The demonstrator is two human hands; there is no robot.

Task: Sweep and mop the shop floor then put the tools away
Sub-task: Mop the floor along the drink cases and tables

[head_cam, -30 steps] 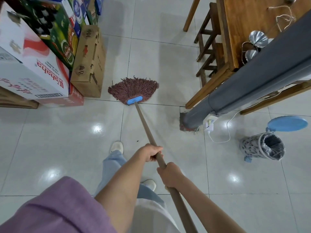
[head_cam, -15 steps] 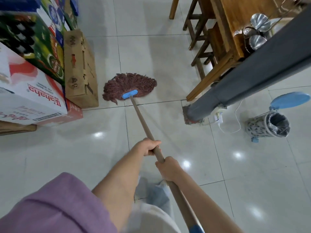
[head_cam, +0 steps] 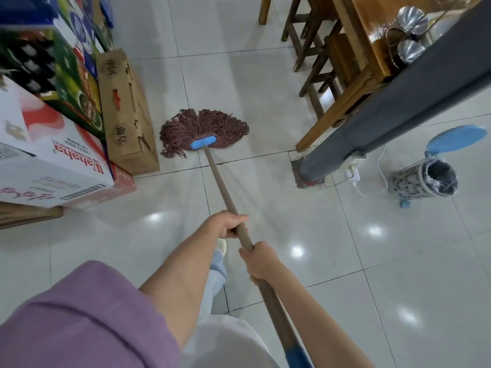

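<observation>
- Two hands are gripping the mop handle (head_cam: 225, 193), and I am watching from the head camera looking down.
- Left hand (head_cam: 228, 225) is curling its grip round the handle further down the shaft, probably to steer and press the head down.
- Right hand (head_cam: 261, 260) is wrapping its grip round the handle nearer the body, likely giving the push.
- Mop head (head_cam: 204, 131) is lying fanned flat on the tiled floor (head_cam: 265, 88), just beside a brown carton (head_cam: 125, 112), seemingly reaching the edge along the stacked boxes (head_cam: 50, 144).
- Off to the right, a wooden surface (head_cam: 372, 30) is standing beside a grey post (head_cam: 398, 102), with a lidded bin (head_cam: 427, 179) well apart from the mop.
</observation>
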